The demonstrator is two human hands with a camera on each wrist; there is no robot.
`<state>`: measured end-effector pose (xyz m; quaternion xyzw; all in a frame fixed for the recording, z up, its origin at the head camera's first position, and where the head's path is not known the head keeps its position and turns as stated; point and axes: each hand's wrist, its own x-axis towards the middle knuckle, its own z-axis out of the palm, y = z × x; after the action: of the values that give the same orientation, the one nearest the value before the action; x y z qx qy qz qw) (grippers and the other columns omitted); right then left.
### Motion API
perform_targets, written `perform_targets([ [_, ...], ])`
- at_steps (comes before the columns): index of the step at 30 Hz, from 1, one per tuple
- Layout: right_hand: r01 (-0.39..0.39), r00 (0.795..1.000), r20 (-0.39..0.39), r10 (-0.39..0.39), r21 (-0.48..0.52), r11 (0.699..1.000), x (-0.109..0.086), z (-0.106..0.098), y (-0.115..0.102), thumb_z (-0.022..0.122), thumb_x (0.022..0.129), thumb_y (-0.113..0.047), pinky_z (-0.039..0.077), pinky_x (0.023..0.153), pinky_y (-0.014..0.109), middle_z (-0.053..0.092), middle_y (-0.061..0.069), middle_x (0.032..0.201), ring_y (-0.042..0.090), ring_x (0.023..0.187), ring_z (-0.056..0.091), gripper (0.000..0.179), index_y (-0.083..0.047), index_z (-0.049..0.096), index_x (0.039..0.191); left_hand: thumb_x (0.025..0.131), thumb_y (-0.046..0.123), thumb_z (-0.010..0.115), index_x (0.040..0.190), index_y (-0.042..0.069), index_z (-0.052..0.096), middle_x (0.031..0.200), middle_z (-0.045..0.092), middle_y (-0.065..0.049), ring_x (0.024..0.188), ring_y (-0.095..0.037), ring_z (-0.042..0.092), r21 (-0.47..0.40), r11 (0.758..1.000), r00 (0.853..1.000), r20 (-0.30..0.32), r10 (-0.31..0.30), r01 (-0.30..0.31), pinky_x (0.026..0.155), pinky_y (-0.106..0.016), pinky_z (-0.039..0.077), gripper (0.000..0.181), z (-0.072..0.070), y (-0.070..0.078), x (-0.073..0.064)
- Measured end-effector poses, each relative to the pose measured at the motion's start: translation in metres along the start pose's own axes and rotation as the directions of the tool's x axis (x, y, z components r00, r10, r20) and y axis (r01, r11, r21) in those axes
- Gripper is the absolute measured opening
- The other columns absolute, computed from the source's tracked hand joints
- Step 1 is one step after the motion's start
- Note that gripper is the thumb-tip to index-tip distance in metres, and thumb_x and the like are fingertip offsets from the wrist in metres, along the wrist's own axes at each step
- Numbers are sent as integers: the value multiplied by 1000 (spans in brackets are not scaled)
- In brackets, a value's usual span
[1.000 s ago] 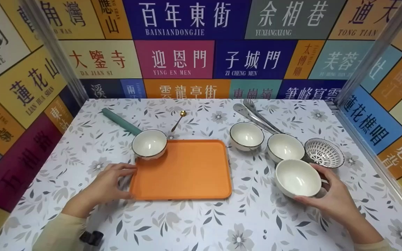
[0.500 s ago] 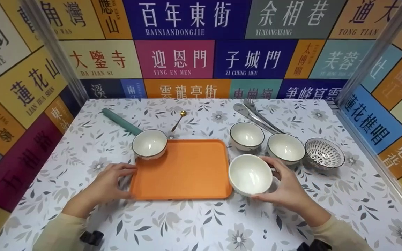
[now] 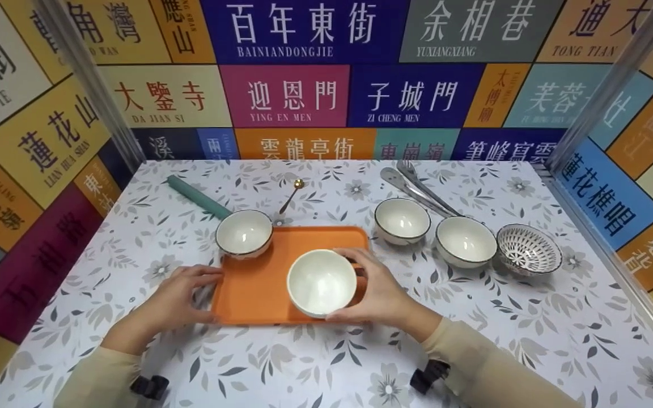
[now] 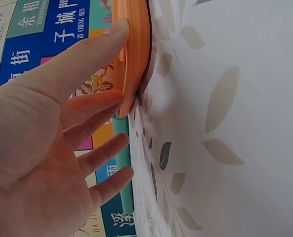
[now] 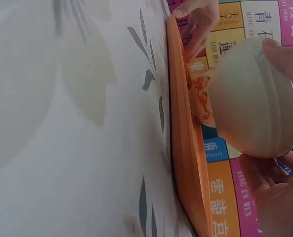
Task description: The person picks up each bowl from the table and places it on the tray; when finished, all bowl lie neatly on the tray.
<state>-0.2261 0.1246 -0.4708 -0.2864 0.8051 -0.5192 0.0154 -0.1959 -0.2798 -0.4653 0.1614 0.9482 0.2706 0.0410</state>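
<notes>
My right hand (image 3: 380, 294) grips a plain cream bowl (image 3: 321, 282) by its side, thumb near and fingers behind. In the right wrist view the bowl (image 5: 255, 98) hangs over the orange tray (image 5: 183, 123), with a gap beneath it. My left hand (image 3: 170, 300) rests thumb and fingertips against the left edge of the tray (image 3: 253, 294); its fingers (image 4: 104, 148) are fairly straight. A black-rimmed bowl (image 3: 244, 233) sits on the tray's far left corner, its outside flower-patterned in the wrist views.
To the right stand two white bowls (image 3: 402, 220) (image 3: 466, 241) and a bowl patterned inside (image 3: 528, 249). Metal cutlery (image 3: 417, 190) lies behind them. A green rolled item (image 3: 196, 195) and a small gold spoon (image 3: 292, 195) lie at the back left. Printed panels (image 3: 292, 96) wall the table.
My right hand has carried the cream bowl leftward, from beside the other bowls to over the tray's right half. My left hand has stayed at the tray's edge.
</notes>
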Motion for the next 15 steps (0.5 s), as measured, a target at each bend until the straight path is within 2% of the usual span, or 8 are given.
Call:
perform_targets([
  [5, -3, 997, 72, 2, 12, 1000, 21, 31, -4, 102, 58, -38, 53, 106, 34, 53, -2, 141, 20, 125, 61, 107, -18, 50, 149, 71, 23, 95, 140, 6, 64, 146, 58, -11, 134, -39, 48, -5, 1000, 1000, 6, -9, 9, 111, -64, 39, 77, -2, 1, 1],
  [11, -16, 993, 116, 15, 7, 1000, 42, 58, -10, 102, 58, -41, 52, 106, 33, 54, -5, 140, 19, 122, 63, 105, -23, 50, 148, 71, 23, 95, 142, 8, 63, 148, 57, -10, 135, -38, 47, -22, 999, 999, 22, -39, 39, 112, -64, 38, 79, 0, 1, 2],
  [15, -2, 991, 135, 1, 9, 1000, 52, 75, -12, 102, 57, -39, 52, 105, 32, 54, -5, 140, 20, 121, 63, 105, -22, 51, 147, 70, 23, 95, 141, 7, 63, 146, 58, -11, 134, -38, 47, -22, 1000, 1000, 14, -19, 19, 111, -65, 39, 79, 2, 1, 2],
])
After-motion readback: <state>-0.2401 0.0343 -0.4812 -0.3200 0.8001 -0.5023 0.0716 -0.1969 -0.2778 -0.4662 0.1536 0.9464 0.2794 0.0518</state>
